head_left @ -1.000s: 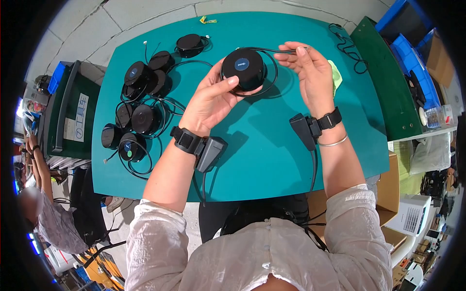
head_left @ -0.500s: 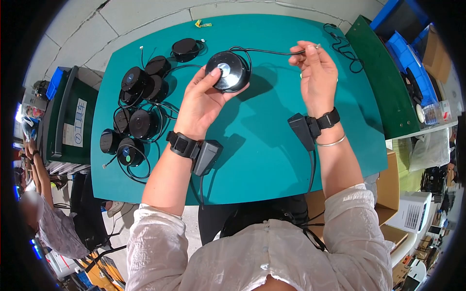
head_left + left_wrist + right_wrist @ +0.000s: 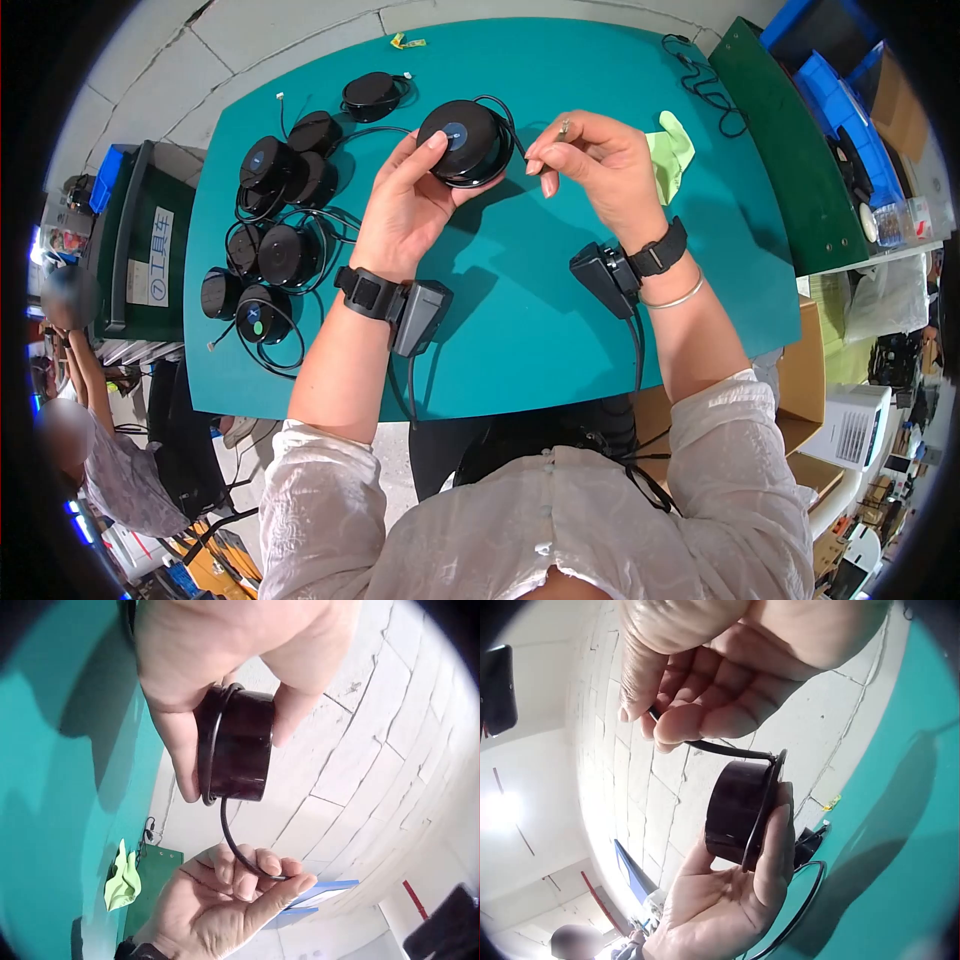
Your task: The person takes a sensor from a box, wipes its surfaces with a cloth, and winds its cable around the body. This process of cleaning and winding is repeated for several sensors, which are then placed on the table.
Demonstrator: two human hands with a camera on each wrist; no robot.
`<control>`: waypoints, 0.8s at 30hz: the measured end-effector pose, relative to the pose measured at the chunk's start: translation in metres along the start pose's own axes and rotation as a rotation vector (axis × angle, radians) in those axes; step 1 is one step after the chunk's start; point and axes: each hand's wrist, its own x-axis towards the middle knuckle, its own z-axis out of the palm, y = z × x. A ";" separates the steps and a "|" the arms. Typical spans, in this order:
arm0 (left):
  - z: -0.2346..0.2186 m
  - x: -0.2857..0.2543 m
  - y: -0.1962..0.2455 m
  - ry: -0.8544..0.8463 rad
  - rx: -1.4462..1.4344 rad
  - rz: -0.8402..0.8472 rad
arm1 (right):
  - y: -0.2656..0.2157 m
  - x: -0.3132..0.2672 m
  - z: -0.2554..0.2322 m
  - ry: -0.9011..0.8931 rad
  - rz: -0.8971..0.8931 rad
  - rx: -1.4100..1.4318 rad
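Observation:
My left hand [image 3: 400,215] holds a round black puck-shaped device [image 3: 482,128] above the table, with the thumb on its top face beside a round blue label. A thin black cable [image 3: 227,825] runs around the device's side, as the left wrist view shows, and leads off to my right hand [image 3: 605,180]. That hand pinches the cable between thumb and fingertips, close to the right of the device. A small pale connector tip [image 3: 564,127] stands up past the right fingers.
Several similar black devices [image 3: 288,255] with cables crowd the table's left side, and another one [image 3: 370,95] lies behind them. A light green cloth [image 3: 670,158] and a coiled black cable [image 3: 715,95] lie at the right. Green cabinets flank the teal table [image 3: 540,350].
The right hand first drew the cable out to the right, then came back left, close to the device. The left hand shifted left with the device and tilted it. The green cloth is now uncovered.

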 end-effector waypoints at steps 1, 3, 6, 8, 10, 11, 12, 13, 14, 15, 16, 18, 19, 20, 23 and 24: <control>0.000 0.000 -0.001 -0.005 0.020 -0.005 | -0.002 0.000 0.000 0.002 0.001 0.000; 0.002 -0.001 -0.001 -0.007 0.041 -0.010 | -0.004 -0.001 0.002 -0.023 0.031 -0.061; 0.004 -0.003 0.000 -0.036 0.093 -0.016 | -0.002 -0.002 0.003 -0.006 0.033 -0.111; 0.006 -0.004 0.001 -0.018 0.106 -0.022 | 0.000 -0.002 0.005 -0.038 -0.017 -0.221; 0.004 -0.004 0.001 -0.006 0.082 -0.023 | 0.000 -0.001 0.006 -0.074 -0.071 -0.328; 0.003 -0.004 0.001 0.003 0.057 -0.028 | -0.002 0.000 0.006 -0.127 -0.126 -0.435; 0.001 -0.003 0.001 0.012 0.039 -0.019 | -0.002 0.002 0.007 -0.182 -0.186 -0.537; -0.001 -0.001 0.000 0.025 0.024 -0.004 | -0.001 0.003 0.009 -0.199 -0.197 -0.520; -0.005 0.000 -0.001 0.032 -0.008 0.015 | 0.000 0.003 0.011 -0.221 -0.195 -0.586; -0.010 0.003 -0.001 0.026 -0.046 0.020 | 0.002 0.003 0.013 -0.245 -0.198 -0.649; -0.014 0.006 -0.001 -0.010 -0.054 0.030 | 0.004 0.001 0.014 -0.266 -0.180 -0.714; -0.015 0.007 0.002 -0.039 -0.091 0.073 | 0.009 0.000 0.015 -0.342 -0.155 -0.843; -0.017 0.009 0.004 -0.055 -0.113 0.081 | 0.011 0.000 0.015 -0.374 -0.137 -0.890; -0.019 0.010 0.005 -0.030 -0.137 0.092 | 0.013 -0.001 0.015 -0.387 -0.154 -0.882; -0.015 0.007 0.013 0.060 -0.129 0.148 | 0.013 -0.002 0.014 -0.391 -0.029 -0.914; -0.014 0.006 0.016 0.125 -0.100 0.179 | 0.012 -0.002 0.014 -0.362 0.001 -0.901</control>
